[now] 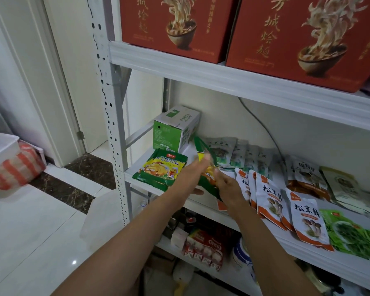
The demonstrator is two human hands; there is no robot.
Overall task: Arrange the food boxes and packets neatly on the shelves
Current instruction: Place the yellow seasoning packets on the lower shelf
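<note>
Pinching green seasoning packet [203, 151] edge-up between left hand [189, 175] and right hand [225, 185]; matching stack [160, 170] lies just left.

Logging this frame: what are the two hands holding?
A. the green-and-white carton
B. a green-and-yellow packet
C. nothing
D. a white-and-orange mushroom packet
B: the left hand and the right hand both grip a green-and-yellow packet, held tilted above the middle shelf.
</note>
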